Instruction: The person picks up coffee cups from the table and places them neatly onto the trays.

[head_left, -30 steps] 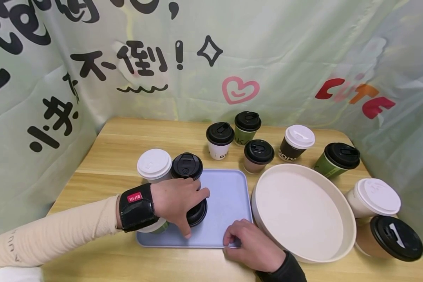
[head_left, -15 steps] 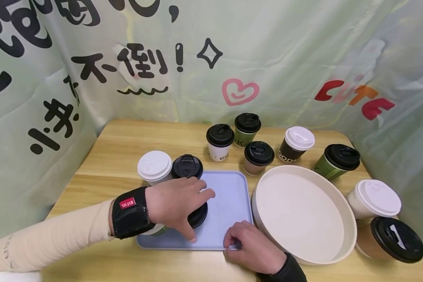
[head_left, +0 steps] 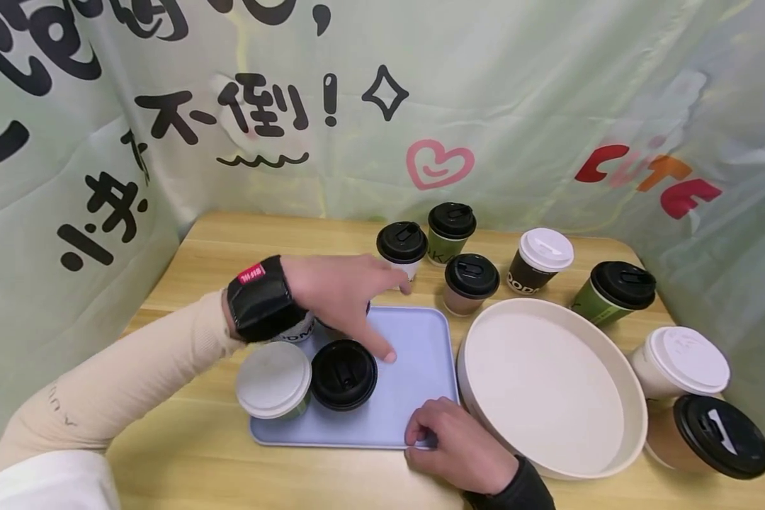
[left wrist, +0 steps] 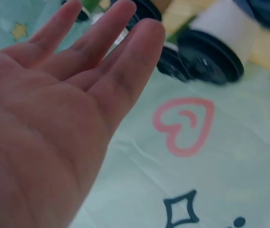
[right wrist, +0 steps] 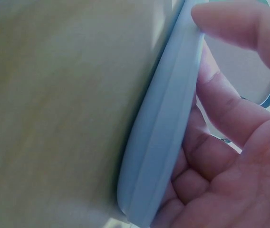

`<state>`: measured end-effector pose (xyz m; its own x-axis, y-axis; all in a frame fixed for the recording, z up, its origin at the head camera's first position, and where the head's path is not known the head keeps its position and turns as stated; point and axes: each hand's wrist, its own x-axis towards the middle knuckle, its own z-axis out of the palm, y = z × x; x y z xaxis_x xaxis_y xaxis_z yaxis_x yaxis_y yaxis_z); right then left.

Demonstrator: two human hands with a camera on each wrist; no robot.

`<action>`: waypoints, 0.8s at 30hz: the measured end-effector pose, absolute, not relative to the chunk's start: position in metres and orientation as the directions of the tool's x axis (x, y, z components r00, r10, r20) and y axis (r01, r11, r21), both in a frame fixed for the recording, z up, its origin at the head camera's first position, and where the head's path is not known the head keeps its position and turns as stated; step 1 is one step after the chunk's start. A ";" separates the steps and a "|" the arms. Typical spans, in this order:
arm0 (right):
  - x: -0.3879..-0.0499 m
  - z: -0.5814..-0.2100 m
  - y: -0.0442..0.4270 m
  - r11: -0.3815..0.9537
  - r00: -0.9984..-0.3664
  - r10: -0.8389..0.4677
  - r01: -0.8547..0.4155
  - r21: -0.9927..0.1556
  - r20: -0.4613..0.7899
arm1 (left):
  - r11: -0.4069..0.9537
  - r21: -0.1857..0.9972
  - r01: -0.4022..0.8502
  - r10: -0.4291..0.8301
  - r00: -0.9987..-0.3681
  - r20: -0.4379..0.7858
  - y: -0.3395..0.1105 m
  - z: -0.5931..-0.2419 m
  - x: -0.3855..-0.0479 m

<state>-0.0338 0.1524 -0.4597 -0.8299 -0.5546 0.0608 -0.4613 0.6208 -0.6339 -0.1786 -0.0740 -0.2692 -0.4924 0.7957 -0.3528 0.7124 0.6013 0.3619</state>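
My left hand (head_left: 341, 287) hovers with fingers and thumb spread over the back left of a blue tray (head_left: 408, 354), holding nothing; its bare palm shows in the left wrist view. Below it, a cup with dark lettering (head_left: 297, 330) and a black-lidded cup are mostly hidden. At the tray's front left stand a white-lidded cup (head_left: 274, 380) and a black-lidded cup (head_left: 344, 375), side by side. My right hand (head_left: 455, 443) grips the tray's front right edge, with the rim (right wrist: 163, 128) between thumb and fingers in the right wrist view.
A round cream tray (head_left: 548, 382) adjoins the blue tray on the right. Behind it stand a white black-lidded cup (head_left: 402, 244), a brown one (head_left: 470, 283), green ones (head_left: 612, 292) and a black white-lidded cup (head_left: 538, 258). Larger cups (head_left: 678, 361) line the right edge.
My left hand has lifted off the front black-lidded cup and moved back and slightly right, uncovering the two front cups. My right hand stays on the tray's edge.
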 end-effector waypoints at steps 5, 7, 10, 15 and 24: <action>-0.034 -0.459 0.151 0.624 -0.830 -0.555 -0.454 -0.636 0.048 | 0.661 0.322 0.678 0.747 -0.552 -0.371 -0.071 -0.265 -0.206; -0.035 -0.459 0.150 0.628 -0.831 -0.554 -0.448 -0.636 0.038 | 0.690 0.308 0.655 0.720 -0.578 -0.384 -0.071 -0.266 -0.216; -0.035 -0.458 0.151 0.633 -0.833 -0.553 -0.439 -0.638 0.025 | 0.723 0.314 0.616 0.689 -0.607 -0.396 -0.071 -0.268 -0.230; -0.035 -0.458 0.151 0.637 -0.835 -0.549 -0.437 -0.635 0.024 | 0.751 0.322 0.577 0.660 -0.639 -0.395 -0.070 -0.273 -0.248; -0.035 -0.459 0.152 0.633 -0.832 -0.554 -0.444 -0.634 0.030 | 0.804 0.274 0.528 0.594 -0.684 -0.423 -0.060 -0.271 -0.266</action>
